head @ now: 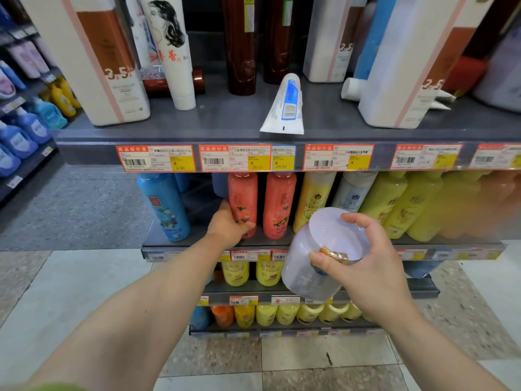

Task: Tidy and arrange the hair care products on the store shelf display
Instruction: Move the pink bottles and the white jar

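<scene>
My left hand [229, 228] grips the base of a coral-red bottle [243, 196] standing on the second shelf [194, 246], next to a second coral-red bottle [279, 203]. My right hand [363, 261] holds a pale lilac tub [321, 249] in front of the shelf, tilted with its flat base toward me, thumb on its label. A blue bottle [165, 206] leans at the left of that shelf. On the top shelf [225, 122] a white and blue tube [286, 105] lies flat near the front edge.
Yellow bottles [400, 204] fill the right of the second shelf. Tall white jugs [104, 60], dark brown bottles [242, 46] and a white tube [174, 52] stand on the top shelf. Lower shelves hold yellow and orange bottles [265, 313]. A side rack of blue bottles [22, 134] stands at left.
</scene>
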Demonstrator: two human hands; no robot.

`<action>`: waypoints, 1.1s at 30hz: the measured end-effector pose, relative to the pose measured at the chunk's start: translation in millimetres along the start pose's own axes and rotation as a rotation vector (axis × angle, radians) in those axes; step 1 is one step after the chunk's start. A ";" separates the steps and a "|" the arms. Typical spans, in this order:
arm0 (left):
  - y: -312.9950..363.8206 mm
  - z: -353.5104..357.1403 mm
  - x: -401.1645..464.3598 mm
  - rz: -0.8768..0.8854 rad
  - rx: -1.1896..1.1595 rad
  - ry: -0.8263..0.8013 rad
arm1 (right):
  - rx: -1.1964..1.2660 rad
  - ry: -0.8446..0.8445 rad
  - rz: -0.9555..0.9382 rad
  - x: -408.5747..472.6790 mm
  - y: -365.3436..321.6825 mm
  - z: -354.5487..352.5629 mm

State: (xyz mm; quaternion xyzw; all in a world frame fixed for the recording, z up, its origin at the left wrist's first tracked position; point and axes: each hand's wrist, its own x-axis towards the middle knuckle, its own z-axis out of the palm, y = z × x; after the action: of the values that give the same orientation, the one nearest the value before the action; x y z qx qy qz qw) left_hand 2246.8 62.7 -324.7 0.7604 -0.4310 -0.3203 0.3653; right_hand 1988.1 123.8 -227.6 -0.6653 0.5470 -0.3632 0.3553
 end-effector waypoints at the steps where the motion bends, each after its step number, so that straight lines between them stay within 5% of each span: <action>1: -1.0 0.7 -0.1 0.002 0.006 0.001 | 0.000 0.003 -0.001 -0.3 -1.4 -0.2; 20: 28.7 -29.6 -40.9 0.052 -0.061 -0.025 | -0.025 0.008 -0.001 -16.5 -45.4 -29.1; 23: 40.7 -46.5 -54.9 0.069 0.103 -0.100 | -0.028 -0.012 -0.010 -18.0 -69.6 -36.6; 28: 71.5 -72.0 -79.7 0.084 0.717 -0.245 | -0.035 -0.054 -0.043 -17.7 -108.3 -50.8; 33: 128.4 -112.0 -113.5 0.311 0.772 -0.323 | -0.023 -0.026 -0.114 -7.1 -153.4 -74.0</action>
State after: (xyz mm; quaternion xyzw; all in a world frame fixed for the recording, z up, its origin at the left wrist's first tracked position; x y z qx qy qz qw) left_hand 2234.5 148.5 -139.3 0.7074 -0.6798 -0.1917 0.0267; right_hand 1994.6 148.0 -59.0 -0.7043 0.5075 -0.3678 0.3334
